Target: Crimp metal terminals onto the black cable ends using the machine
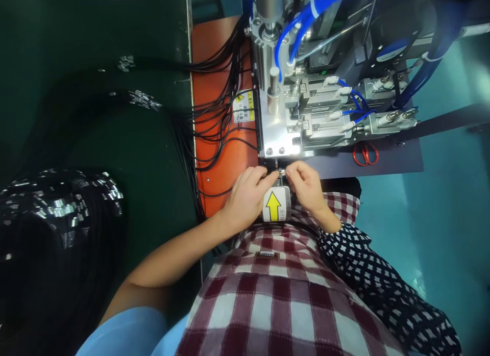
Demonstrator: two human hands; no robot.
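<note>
My left hand [248,197] is closed at the machine's front edge, its thumb and fingertips on the end of a black cable [215,195] that runs in under it from the left. Just to its right, my right hand [307,186] pinches a small silver connector [282,172] between thumb and forefinger. The fingertips of both hands almost meet there and partly cover the connector. Right below them is a white label with a yellow arrow [273,206]. The machine's metal plate [278,136] lies directly beyond my fingers.
Several black cables [214,126] cross the orange plate [206,185] from the machine. Bundles of silver-ended cables [144,100] lie on the dark green surface, with a large pile [61,203] at lower left. Red-handled scissors [366,155] lie at right. Blue air tubes [285,37] arch above the machine.
</note>
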